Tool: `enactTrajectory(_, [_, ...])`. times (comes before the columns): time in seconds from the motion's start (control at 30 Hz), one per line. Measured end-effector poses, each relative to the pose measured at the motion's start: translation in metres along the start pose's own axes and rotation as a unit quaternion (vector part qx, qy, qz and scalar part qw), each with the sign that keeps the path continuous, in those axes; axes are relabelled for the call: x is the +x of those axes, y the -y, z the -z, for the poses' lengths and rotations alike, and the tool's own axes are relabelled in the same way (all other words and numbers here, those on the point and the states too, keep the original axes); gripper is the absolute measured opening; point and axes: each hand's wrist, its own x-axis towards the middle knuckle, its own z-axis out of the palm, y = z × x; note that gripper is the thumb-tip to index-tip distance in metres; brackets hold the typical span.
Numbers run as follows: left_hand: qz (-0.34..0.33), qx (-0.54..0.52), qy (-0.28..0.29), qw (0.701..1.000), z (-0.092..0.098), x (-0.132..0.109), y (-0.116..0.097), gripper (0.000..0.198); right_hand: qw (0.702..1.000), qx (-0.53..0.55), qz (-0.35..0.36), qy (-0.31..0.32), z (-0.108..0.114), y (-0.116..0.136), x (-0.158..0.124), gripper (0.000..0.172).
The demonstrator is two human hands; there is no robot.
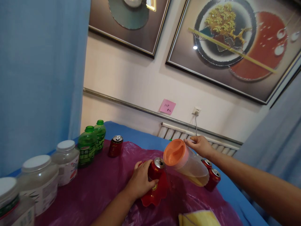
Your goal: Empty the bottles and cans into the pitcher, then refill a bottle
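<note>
My left hand [141, 182] is wrapped round a red can [155, 169], which stands upright with its opened top showing, over a red scalloped tray [150, 199]. To the right, my right hand [199, 146] holds a translucent pitcher [191, 168] by its far side. The pitcher tilts left, its orange lid [174, 153] close beside the can's top. Yellowish liquid lies along the pitcher's lower side. No stream from the lid can be made out.
Green bottles [87, 147], white-lidded jars [39, 182] and another red can [115, 146] stand on the left. Two red cans [213, 179] are behind the pitcher. A yellow cloth [199, 218] lies at the front on purple plastic sheeting [101, 188].
</note>
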Motion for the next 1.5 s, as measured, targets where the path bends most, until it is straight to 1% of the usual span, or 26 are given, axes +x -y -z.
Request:
enactTrajectory(0.37, [0.004, 0.01, -0.001, 1.0, 0.0004, 0.0001, -0.0005, 0.073, 1.0, -0.004, 0.0, 0.006, -0.0005, -0.0038, 0.0002, 0.053])
enactTrajectory(0.9, [0.004, 0.012, 0.001, 1.0, -0.0019, -0.0001, 0.0036, 0.074, 1.0, -0.016, 0.0, -0.003, 0.0004, -0.0048, 0.0018, 0.054])
enactTrajectory(1.23, [0.007, 0.016, 0.014, 1.0, 0.0001, 0.0002, 0.0006, 0.075, 1.0, -0.016, 0.006, -0.002, 0.0004, -0.005, 0.0018, 0.053])
enactTrajectory(1.5, [0.002, 0.021, 0.005, 1.0, 0.0002, 0.0007, -0.001, 0.074, 1.0, -0.007, 0.0, 0.001, -0.0003, -0.0051, 0.0016, 0.053])
